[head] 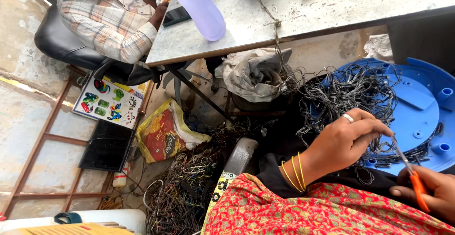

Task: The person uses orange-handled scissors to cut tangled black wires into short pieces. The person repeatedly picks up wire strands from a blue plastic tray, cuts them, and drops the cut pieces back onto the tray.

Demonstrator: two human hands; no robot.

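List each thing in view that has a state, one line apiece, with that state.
Left hand: fingers pinched on thin wire.
Right hand: gripping orange-handled scissors, blades closed or nearly so.
Wire tangle: heaped on blue plastic tray.
Floor wires: loose pile.
Yellow-red bag: crumpled, lying down.
Purple bottle: on table.

Floor point(28, 121): worn, stained concrete, daylit, at 9 o'clock.
Table point(303, 12): grey, scuffed metal top, at 12 o'clock.
Chair point(61, 43): black padded seat, at 10 o'clock.
Frame point(42, 140): rusty metal bars lying on floor, at 8 o'clock.
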